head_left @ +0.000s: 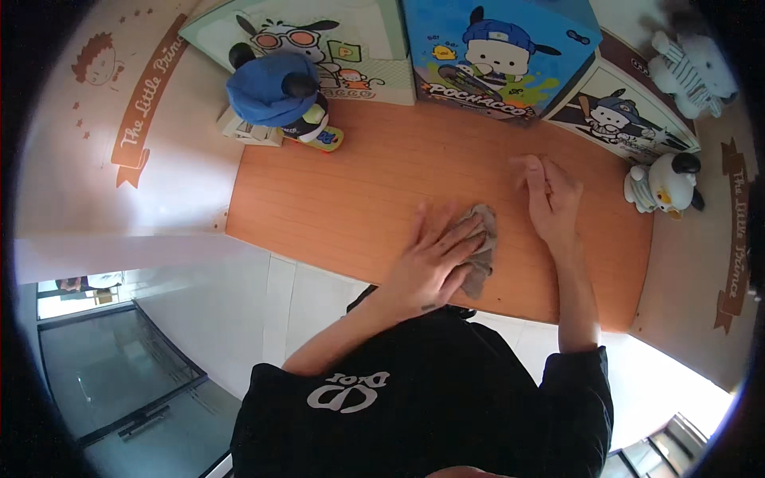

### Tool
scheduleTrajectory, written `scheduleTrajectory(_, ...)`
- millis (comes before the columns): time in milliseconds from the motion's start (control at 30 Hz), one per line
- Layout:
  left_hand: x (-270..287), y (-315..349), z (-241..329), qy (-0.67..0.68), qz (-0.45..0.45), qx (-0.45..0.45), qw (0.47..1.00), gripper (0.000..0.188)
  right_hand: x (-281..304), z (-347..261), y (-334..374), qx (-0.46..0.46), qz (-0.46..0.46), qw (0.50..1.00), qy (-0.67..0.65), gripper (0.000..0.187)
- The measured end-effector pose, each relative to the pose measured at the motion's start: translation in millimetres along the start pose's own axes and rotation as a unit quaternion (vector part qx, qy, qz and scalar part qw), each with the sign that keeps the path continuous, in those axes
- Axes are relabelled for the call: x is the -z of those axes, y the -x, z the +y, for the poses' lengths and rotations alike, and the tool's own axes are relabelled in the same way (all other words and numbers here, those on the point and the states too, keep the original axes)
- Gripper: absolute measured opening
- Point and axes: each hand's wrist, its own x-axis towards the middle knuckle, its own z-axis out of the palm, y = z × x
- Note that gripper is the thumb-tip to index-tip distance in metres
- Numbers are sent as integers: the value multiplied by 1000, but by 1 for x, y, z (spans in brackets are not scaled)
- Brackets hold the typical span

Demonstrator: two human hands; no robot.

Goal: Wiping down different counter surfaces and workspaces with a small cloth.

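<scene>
My left hand [437, 267] lies spread over a crumpled grey cloth [484, 263] on the wooden desktop [382, 167]. Its fingers are stretched out and slightly blurred, pressing on the cloth rather than wrapped round it. To the right, my right hand [551, 195] is raised over the desktop with its fingers curled in and the thumb against them. No object shows in it, and its fingertips are smeared by motion.
At the back stand a pale green box [374, 40], a blue box [498, 56] and a cream box [613, 107]. A blue-capped figure [275, 92] is at left. On the right are a dog figure [665, 183] and a plush toy [693, 72]. White side panels [175, 175] flank the desktop.
</scene>
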Motion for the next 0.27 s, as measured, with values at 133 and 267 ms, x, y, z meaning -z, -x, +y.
scheduleTrajectory(133, 7, 1, -21, -64, 44, -10, 997, 49, 0, -1, -1, -14, -38, 999, -24, 10)
scheduleTrajectory(267, 18, -8, -62, -115, 119, 86, 983, 48, -7, -5, -1, -30, -4, 999, 15, 12)
